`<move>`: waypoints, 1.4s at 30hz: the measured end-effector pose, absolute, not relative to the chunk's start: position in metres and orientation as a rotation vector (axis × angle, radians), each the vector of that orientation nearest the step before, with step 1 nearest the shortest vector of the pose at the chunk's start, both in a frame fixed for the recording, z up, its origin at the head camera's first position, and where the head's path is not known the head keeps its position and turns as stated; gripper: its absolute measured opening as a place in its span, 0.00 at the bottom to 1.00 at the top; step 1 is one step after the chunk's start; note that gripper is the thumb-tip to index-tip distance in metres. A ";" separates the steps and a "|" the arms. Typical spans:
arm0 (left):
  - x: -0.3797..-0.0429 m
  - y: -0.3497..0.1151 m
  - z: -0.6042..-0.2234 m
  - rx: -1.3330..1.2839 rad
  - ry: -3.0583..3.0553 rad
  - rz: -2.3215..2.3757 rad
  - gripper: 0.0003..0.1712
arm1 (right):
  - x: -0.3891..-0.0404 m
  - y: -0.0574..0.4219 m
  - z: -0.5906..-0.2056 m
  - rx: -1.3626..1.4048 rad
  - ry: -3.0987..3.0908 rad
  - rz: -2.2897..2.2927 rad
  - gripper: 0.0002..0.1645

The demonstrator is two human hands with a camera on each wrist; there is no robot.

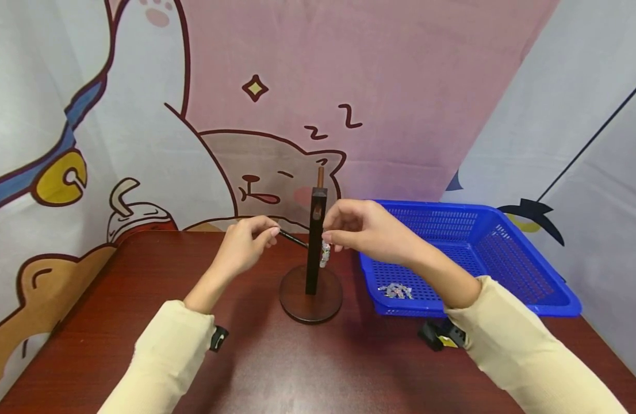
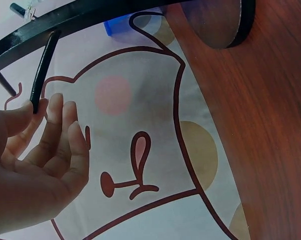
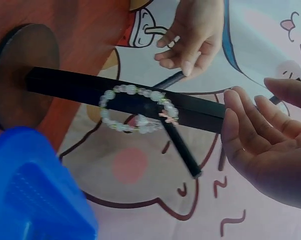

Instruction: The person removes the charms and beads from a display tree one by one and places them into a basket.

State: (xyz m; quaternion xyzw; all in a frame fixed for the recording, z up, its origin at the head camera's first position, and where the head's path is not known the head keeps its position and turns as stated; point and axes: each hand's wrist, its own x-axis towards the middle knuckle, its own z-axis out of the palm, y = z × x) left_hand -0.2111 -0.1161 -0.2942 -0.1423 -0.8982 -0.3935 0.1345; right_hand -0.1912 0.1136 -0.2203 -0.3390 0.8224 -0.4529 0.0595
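Note:
A dark stand with a round base [image 1: 311, 310] and an upright black post [image 1: 313, 270] stands on the table. My left hand [image 1: 244, 244] pinches the end of a black peg [image 2: 44, 70] sticking out of the post's left side, between thumb and forefinger. A bracelet of clear and whitish beads [image 3: 108, 117] with a small pink charm hangs round another peg [image 3: 183, 150] on the right side. My right hand [image 1: 372, 230] is beside the post just above that bracelet, its thumb and fingers apart, with nothing seen held between them.
A blue plastic basket [image 1: 525, 307] stands right of the stand, under my right forearm. Several clear beaded pieces [image 1: 397, 290] lie in its near left corner. The brown table [image 1: 266, 368] backs onto a printed cartoon cloth [image 1: 401, 115].

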 end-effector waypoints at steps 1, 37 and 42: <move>-0.211 -0.116 -0.294 -0.411 -2.606 -1.140 0.07 | -0.191 0.115 -0.223 -1.015 2.493 -1.365 0.04; -0.209 -0.116 -0.292 -0.416 -2.632 -1.167 0.09 | -0.203 0.125 -0.303 -0.838 2.357 -1.488 0.10; -0.209 -0.116 -0.292 -0.414 -2.638 -1.166 0.09 | -0.204 0.124 -0.306 -0.857 2.350 -1.491 0.09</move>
